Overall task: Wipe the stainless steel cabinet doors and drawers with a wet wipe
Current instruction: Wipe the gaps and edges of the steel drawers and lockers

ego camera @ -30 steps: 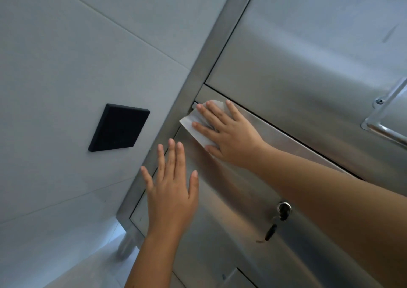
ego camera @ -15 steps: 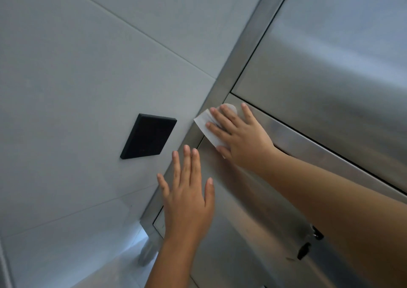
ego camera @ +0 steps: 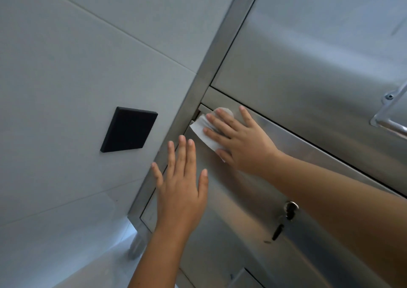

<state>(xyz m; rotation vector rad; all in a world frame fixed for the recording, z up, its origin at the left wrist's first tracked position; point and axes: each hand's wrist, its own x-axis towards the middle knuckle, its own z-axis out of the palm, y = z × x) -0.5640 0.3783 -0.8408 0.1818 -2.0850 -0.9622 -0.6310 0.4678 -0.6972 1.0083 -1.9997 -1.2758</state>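
The left hand (ego camera: 179, 191) has a spread, empty grip, fingers apart, flat against the steel cabinet door (ego camera: 242, 199). At far left, a pale tiled wall (ego camera: 66, 56) carries a black square plate (ego camera: 129, 129); a steel frame post (ego camera: 211, 67) borders it. The right hand (ego camera: 240, 140) lies flat, fingers spread, pressing the white wet wipe (ego camera: 203, 131) onto the door's upper left corner. A key (ego camera: 278, 230) hangs in the lock (ego camera: 291, 208); a handle (ego camera: 389, 120) sits upper right.
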